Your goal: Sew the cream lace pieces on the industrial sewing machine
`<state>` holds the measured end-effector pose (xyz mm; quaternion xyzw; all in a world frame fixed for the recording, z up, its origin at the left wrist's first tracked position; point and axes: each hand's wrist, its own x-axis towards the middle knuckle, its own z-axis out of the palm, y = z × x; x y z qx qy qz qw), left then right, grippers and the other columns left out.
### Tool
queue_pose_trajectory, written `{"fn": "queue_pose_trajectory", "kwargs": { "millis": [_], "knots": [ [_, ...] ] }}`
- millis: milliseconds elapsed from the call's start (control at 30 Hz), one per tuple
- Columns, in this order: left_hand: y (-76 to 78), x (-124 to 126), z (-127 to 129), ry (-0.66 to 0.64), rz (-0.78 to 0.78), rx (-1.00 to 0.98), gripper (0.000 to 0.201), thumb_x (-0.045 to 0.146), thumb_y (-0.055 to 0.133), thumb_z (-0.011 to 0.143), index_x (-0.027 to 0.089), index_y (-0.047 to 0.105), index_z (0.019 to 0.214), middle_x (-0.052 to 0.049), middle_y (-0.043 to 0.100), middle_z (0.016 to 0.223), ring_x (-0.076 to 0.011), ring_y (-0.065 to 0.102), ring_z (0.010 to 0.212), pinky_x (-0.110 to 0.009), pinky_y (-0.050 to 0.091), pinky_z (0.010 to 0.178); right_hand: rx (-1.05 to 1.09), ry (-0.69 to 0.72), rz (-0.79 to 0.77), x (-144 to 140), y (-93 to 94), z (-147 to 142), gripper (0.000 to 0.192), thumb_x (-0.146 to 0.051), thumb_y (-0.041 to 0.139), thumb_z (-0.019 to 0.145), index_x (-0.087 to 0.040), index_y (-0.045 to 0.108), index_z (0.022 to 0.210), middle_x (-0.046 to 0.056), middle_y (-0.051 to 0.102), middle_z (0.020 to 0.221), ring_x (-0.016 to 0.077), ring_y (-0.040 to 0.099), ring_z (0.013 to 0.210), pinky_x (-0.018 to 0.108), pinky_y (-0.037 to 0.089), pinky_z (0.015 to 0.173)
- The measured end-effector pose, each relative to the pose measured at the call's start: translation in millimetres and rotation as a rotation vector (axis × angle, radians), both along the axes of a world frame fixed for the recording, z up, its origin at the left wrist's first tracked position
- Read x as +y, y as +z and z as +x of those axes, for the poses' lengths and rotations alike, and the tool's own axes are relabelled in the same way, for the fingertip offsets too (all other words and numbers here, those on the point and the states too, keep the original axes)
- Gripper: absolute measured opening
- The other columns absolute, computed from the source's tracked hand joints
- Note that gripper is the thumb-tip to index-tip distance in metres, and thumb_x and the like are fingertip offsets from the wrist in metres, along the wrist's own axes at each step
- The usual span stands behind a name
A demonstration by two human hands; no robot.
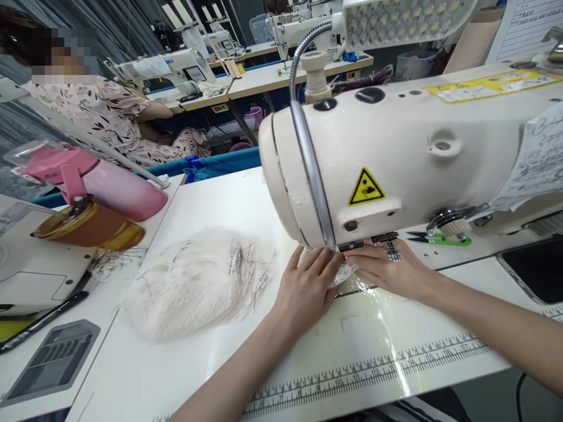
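Observation:
A small piece of white lace fabric [343,274] lies under the head of the sewing machine [334,170]. With fingers bent down over its left side, my left hand [308,287] holds the lace against the bed. My right hand [387,266] is on the other side, its fingers holding the lace close to the presser foot [393,252]. The machine head hides the needle and some fingertips. To the left of my hands rests a loose heap of pale, sheer lace [189,287] with dark thread ends.
Green thread snips [444,238] and a dark phone [536,269] lie to the right. A pink bottle [109,181] and an amber cup [92,225] stand at the left. A printed ruler [373,372] runs along the front edge. Another person [101,117] sits beyond, near more sewing machines [176,67].

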<state>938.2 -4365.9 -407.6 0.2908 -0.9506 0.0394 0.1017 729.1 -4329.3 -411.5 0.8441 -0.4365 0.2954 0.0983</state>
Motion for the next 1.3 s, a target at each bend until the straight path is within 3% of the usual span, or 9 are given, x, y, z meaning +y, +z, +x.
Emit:
{"fn": "queue_pose_trajectory", "kwargs": {
  "millis": [133, 233, 467, 633, 933, 1300],
  "knots": [
    [-1.0, 0, 1, -0.012, -0.03, 0.024, 0.046, 0.021, 0.051, 0.087, 0.017, 0.049, 0.133, -0.009, 0.059, 0.129, -0.0279, 0.056, 0.117, -0.053, 0.038, 0.104, 0.061, -0.052, -0.019, 3, 1.5, 2, 0.026, -0.012, 0.042, 0.093, -0.021, 0.066, 0.095, 0.001, 0.071, 0.103, 0.0166, 0.065, 0.083, 0.035, 0.044, 0.077],
    [-3.3, 0, 3, -0.119, -0.113, 0.079, 0.041, 0.016, 0.046, 0.09, 0.014, 0.052, 0.13, -0.009, 0.058, 0.13, -0.0241, 0.055, 0.12, -0.049, 0.038, 0.108, 0.14, -0.082, -0.078, 5, -2.7, 2, 0.022, -0.012, 0.05, 0.09, -0.022, 0.065, 0.103, 0.001, 0.069, 0.108, 0.0163, 0.064, 0.083, 0.035, 0.044, 0.075],
    [-2.9, -6, 10, -0.216, -0.142, 0.089, 0.038, 0.015, 0.04, 0.091, 0.008, 0.056, 0.125, -0.01, 0.058, 0.128, -0.023, 0.056, 0.119, -0.047, 0.04, 0.108, 0.259, 0.005, -0.095, 4, -5.9, 3, 0.027, -0.005, 0.048, 0.087, -0.016, 0.063, 0.108, 0.002, 0.069, 0.111, 0.0167, 0.062, 0.095, 0.032, 0.047, 0.07],
    [1.7, -12, 15, -0.199, -0.096, 0.099, 0.04, 0.014, 0.042, 0.086, 0.01, 0.057, 0.124, -0.009, 0.058, 0.129, -0.0227, 0.056, 0.12, -0.045, 0.041, 0.107, 0.29, 0.047, -0.008, 5, -3.8, 9, 0.027, -0.005, 0.046, 0.09, -0.015, 0.06, 0.11, 0.005, 0.068, 0.112, 0.0184, 0.058, 0.106, 0.037, 0.047, 0.084],
    [3.4, -13, 13, -0.167, -0.094, 0.103, 0.039, 0.014, 0.042, 0.086, 0.007, 0.059, 0.12, -0.01, 0.061, 0.125, -0.0242, 0.057, 0.117, -0.045, 0.044, 0.104, 0.199, 0.028, -0.067, 4, -14.5, 12, 0.024, -0.007, 0.048, 0.09, -0.016, 0.062, 0.106, 0.003, 0.069, 0.11, 0.0157, 0.057, 0.107, 0.035, 0.042, 0.085],
    [1.4, -9, 8, -0.1, -0.145, 0.1, 0.036, 0.019, 0.046, 0.087, 0.009, 0.059, 0.119, -0.011, 0.065, 0.118, -0.025, 0.063, 0.106, -0.043, 0.05, 0.093, 0.227, 0.028, -0.092, 2, -9.4, 9, 0.027, 0.002, 0.045, 0.085, -0.015, 0.063, 0.096, 0.0, 0.07, 0.101, 0.0128, 0.059, 0.09, 0.032, 0.041, 0.084]
  ]
}}
